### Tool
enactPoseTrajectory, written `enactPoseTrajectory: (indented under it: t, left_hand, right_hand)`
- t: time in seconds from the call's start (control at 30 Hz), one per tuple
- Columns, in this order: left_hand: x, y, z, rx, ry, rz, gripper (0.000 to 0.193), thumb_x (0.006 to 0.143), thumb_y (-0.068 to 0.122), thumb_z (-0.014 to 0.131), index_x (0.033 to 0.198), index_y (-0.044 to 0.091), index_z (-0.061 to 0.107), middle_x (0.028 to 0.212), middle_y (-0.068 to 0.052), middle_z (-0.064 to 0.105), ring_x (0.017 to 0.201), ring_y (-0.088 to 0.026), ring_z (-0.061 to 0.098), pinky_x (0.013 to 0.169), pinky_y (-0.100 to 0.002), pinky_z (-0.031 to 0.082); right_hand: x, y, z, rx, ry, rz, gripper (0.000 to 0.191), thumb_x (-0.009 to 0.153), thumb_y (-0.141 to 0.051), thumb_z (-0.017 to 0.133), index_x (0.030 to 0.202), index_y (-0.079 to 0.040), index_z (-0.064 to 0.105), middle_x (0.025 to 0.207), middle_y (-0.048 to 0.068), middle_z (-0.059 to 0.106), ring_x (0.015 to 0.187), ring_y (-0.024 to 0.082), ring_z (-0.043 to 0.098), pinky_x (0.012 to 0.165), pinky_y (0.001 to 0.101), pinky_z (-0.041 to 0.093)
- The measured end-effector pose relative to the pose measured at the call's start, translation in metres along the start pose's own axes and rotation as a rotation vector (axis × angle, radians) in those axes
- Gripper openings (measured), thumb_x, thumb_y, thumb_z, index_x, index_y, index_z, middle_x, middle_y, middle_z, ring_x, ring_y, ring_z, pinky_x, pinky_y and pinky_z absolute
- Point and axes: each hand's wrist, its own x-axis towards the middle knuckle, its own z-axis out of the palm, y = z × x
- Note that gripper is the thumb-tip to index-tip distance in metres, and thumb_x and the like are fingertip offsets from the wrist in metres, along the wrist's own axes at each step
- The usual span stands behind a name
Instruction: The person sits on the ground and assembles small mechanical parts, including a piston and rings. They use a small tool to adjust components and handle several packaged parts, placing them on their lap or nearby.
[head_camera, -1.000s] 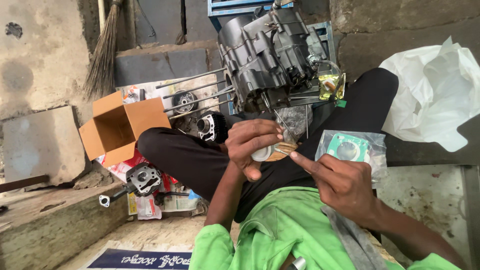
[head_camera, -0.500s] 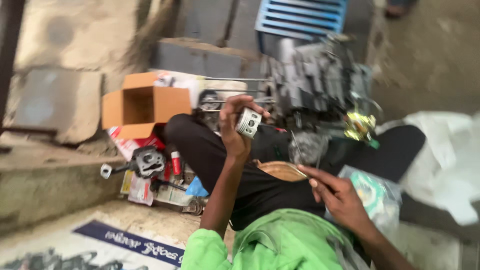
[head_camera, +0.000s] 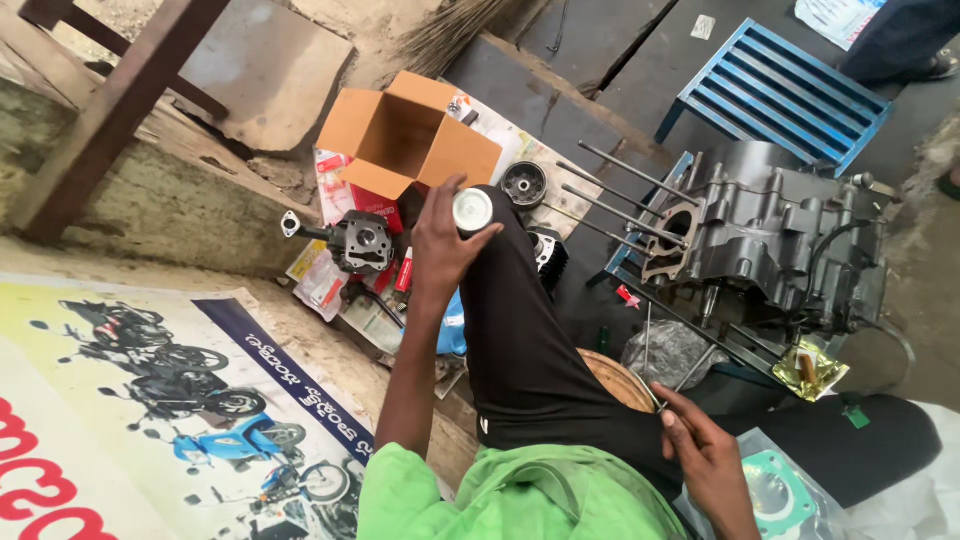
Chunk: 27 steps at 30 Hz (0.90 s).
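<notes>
A: Your left hand (head_camera: 440, 240) is raised above your black-trousered knee, fingers curled round a small silver piston (head_camera: 472, 210). You pinch it by its skirt; its flat round crown faces up toward you, so its long axis runs roughly along your line of sight.

B: And your right hand (head_camera: 705, 455)?

A: It rests low by your thigh, fingers loosely bent and part spread. The index finger tip touches a thin metal rod (head_camera: 690, 372); I cannot tell whether you grip it. Just beside that hand lies a clear plastic bag with a green ring gasket (head_camera: 775, 497) inside.

B: What are you sitting on?

A: Rough concrete ground, outdoors or in an open workshop. A printed banner with motorcycle pictures (head_camera: 170, 400) covers the ground on your left, and a rusty metal leg (head_camera: 120, 105) slants across a stone slab.

B: Containers?

A: An open orange cardboard box (head_camera: 405, 140) stands beyond your left hand; it shows nothing inside. A blue slatted crate (head_camera: 775, 90) lies further off. Between them sits a grey engine crankcase (head_camera: 770, 235) with long studs pointing toward the box. A cylinder head (head_camera: 358, 240) lies on scattered packets near the box, well apart from the piston
</notes>
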Motion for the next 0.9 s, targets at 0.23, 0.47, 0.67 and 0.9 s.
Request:
enactPoseTrajectory:
  t: [0.23,0.47,0.67,0.9]
  left_hand:
    - [-0.002,-0.015,0.008,-0.193,-0.114,0.021,0.074,0.072,0.028,0.094,0.134,0.008,0.058,0.127,-0.013,0.068,0.120,-0.032,0.067,0.101,-0.041,0.054]
    - [0.011,-0.033,0.004,-0.339,-0.299,0.123,0.078,0.077,0.019,0.091,0.143,0.006,0.052,0.140,-0.013,0.062,0.134,-0.028,0.058,0.113,-0.039,0.045]
    - [0.008,-0.043,-0.001,-0.474,-0.350,0.022,0.069,0.078,0.013,0.089,0.138,0.005,0.056,0.136,-0.012,0.064,0.128,-0.023,0.061,0.110,-0.033,0.048]
    - [-0.004,-0.028,0.028,-0.292,-0.031,-0.154,0.063,0.078,0.018,0.095,0.129,0.003,0.060,0.127,-0.010,0.068,0.117,-0.021,0.068,0.103,-0.033,0.055]
  right_hand:
    - [-0.002,0.003,0.006,-0.023,0.058,0.002,0.040,0.099,-0.020,0.060,0.137,-0.013,0.068,0.063,0.001,0.052,0.058,0.006,0.043,0.053,0.0240,0.034]
    - [-0.005,0.018,0.008,0.006,0.038,0.055,0.040,0.100,-0.023,0.058,0.137,-0.012,0.069,0.063,0.000,0.052,0.058,0.007,0.042,0.053,0.0244,0.032]
    - [-0.006,0.041,0.014,0.102,0.025,0.030,0.038,0.099,-0.022,0.060,0.133,-0.008,0.070,0.062,0.000,0.053,0.058,0.007,0.046,0.053,0.0237,0.034]
    - [0.000,0.058,0.011,0.173,0.009,0.029,0.037,0.099,-0.021,0.061,0.130,-0.004,0.070,0.062,0.001,0.054,0.058,0.008,0.048,0.054,0.0238,0.035]
